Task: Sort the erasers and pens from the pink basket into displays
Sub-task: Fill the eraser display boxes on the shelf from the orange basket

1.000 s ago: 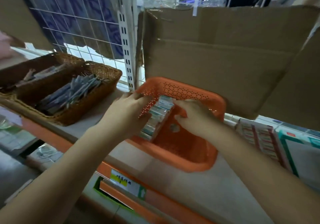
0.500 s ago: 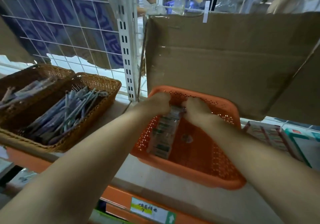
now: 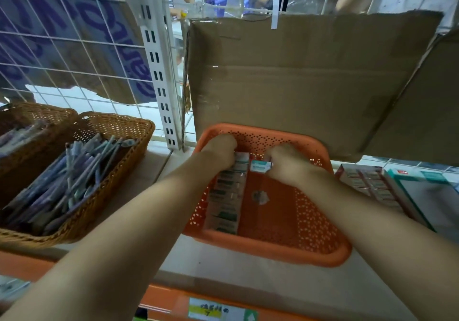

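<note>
Reaching both arms forward into an orange basket (image 3: 273,250) on a shelf (image 3: 223,268). Curling the left grip (image 3: 218,150) down over the far end of a row of erasers (image 3: 227,196) lying packed side by side along the left side of the basket, from the near wall up toward the far wall. Touching the last eraser of the row there. Hiding the fingertips under the back of the hand, so not showing whether pinching or only pressing.

Pinching one small eraser (image 3: 259,166) with a blue-green band in the right grip (image 3: 288,163), fingers bent tight around its right end. Holding it flat, just beside the far end of the row, on the right. Not showing whether it is lifted or resting on the basket floor. Holding both grips near each other, with the small eraser between them.

Showing a small round grey sticker (image 3: 259,196) on the bare basket floor, to the right of the row.

Not touching the two brown woven baskets (image 3: 146,132) on the left of the shelf, the nearer one holding a heap of pens (image 3: 74,179), well apart from both grips. Working in front of a big sheet of brown cardboard (image 3: 298,84) standing just behind the orange basket. Leaving the flat boxes (image 3: 367,181) untouched, just beside the basket's right wall.
</note>
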